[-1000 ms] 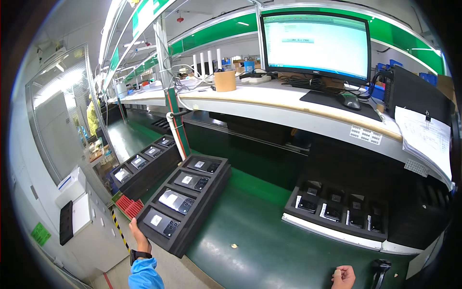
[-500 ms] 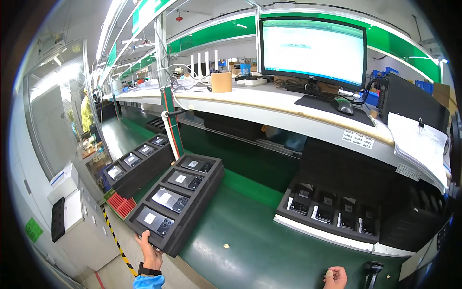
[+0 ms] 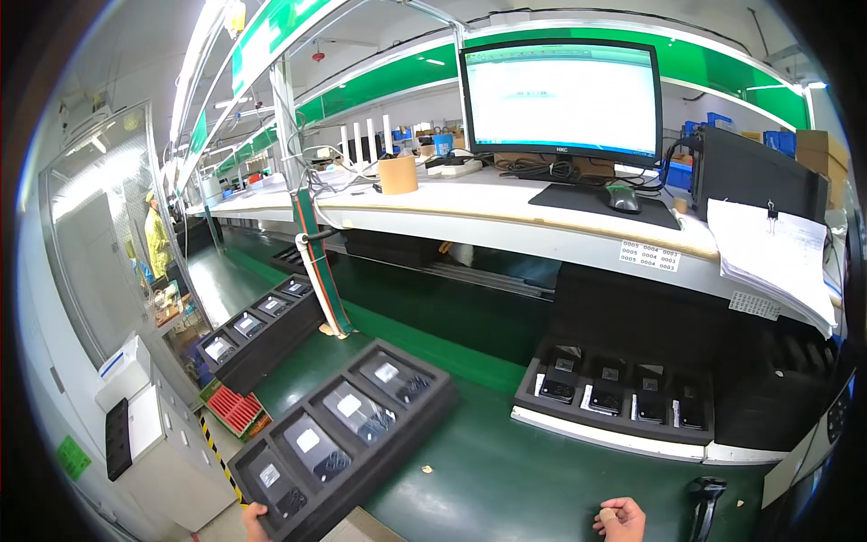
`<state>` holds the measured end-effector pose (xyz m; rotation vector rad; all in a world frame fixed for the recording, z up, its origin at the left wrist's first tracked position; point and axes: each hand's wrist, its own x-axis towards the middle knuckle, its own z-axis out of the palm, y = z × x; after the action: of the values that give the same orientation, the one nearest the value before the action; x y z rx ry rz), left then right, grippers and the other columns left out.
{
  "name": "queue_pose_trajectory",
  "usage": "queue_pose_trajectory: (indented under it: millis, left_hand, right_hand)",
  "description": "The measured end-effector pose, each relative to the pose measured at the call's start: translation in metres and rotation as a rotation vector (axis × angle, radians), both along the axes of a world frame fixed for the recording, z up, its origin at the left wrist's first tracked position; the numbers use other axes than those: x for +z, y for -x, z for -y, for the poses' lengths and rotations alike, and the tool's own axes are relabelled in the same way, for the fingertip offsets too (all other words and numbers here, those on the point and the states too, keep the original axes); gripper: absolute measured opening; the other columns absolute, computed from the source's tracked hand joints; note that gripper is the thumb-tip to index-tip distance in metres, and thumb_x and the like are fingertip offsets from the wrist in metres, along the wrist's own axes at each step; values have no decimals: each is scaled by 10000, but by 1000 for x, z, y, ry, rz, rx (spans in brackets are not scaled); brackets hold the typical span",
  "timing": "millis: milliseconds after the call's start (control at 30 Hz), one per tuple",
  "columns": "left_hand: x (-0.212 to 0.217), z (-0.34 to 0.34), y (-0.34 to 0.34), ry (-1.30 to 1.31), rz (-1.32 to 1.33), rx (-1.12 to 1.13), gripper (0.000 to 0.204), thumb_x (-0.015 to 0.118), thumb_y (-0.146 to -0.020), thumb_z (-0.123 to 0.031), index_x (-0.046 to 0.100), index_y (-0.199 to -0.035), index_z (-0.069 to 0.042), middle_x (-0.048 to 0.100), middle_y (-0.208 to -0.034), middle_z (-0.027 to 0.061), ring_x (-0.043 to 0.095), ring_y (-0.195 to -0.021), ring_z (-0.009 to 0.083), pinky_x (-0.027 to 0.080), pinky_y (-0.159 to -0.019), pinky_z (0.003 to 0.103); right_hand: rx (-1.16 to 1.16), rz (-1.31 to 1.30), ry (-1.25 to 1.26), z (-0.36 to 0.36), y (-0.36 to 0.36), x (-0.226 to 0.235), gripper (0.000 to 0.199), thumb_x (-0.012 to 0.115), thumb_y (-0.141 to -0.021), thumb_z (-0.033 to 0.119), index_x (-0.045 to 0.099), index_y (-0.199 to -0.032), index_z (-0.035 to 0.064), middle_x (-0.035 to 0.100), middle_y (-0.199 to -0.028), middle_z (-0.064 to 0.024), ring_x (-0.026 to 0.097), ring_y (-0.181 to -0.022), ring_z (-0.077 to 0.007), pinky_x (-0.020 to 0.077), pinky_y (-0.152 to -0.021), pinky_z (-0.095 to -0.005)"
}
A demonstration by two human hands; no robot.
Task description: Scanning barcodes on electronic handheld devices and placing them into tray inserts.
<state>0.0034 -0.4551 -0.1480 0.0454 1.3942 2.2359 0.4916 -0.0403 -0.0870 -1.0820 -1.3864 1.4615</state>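
Gripping the near left corner of a rectangular black foam tray (image 3: 384,444), the left hand (image 3: 256,521) sits at the bottom edge of the frame, left of centre; its thumb shows, while the fingers underneath are hidden. The tray fills the lower middle of the frame, with four grey, flat smartphones (image 3: 312,444) bearing white labels in its recesses. Whether it rests on the smooth green table (image 3: 515,483), I cannot tell. With no cover over the phones, it seems best to hold the tray level; a corner grip alone probably lets the far end sag. The right hand (image 3: 620,519), lower right, is curled narrow, and whether it pinches anything is unclear; supporting the opposite long side with it should steady the load. Mind the green-and-white upright post (image 3: 321,280) behind the tray's far end.
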Motion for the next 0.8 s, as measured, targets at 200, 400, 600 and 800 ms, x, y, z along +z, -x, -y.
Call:
queue_pose_trajectory:
  millis: [200, 400, 600, 800]
  left_hand:
    - [7, 52, 54, 58, 78, -156, 763, 568, -658, -280, 565, -1334, 75, 701, -1171, 251, 708, -962, 400, 593, -926, 502]
    - [71, -19, 62, 323, 211, -372, 690, 558, -687, -207, 581, -1300, 108, 719, -1122, 271, 731, -913, 400, 613, -895, 469]
    - [112, -119, 31, 404, -22, -523, 575, 624, -688, -134, 641, -1213, 100, 742, -1049, 217, 734, -840, 332, 618, -838, 409]
    - [122, -202, 14, 196, -86, -646, 632, 557, -733, -130, 537, -1337, 54, 685, -1108, 193, 714, -859, 289, 613, -788, 343]
  right_hand:
    - [157, -57, 23, 12, 25, 8, 127, 647, -1007, 101, 676, -1111, 35, 683, -890, 9, 630, -789, -70, 493, -697, -210]
    - [329, -31, 20, 20, 37, 11, 429, 609, -1027, 114, 524, -1432, 0, 609, -1346, -103, 564, -1272, -210, 421, -1100, -345]
    - [242, -155, 69, 35, 34, 30, 616, 589, -1043, 264, 386, -1555, -11, 526, -1469, -130, 487, -1350, -233, 368, -1142, -340]
    - [-64, -234, 317, 88, 15, 50, 583, 610, -972, 139, 447, -1499, -49, 574, -1414, -126, 516, -1311, -230, 370, -1138, -344]
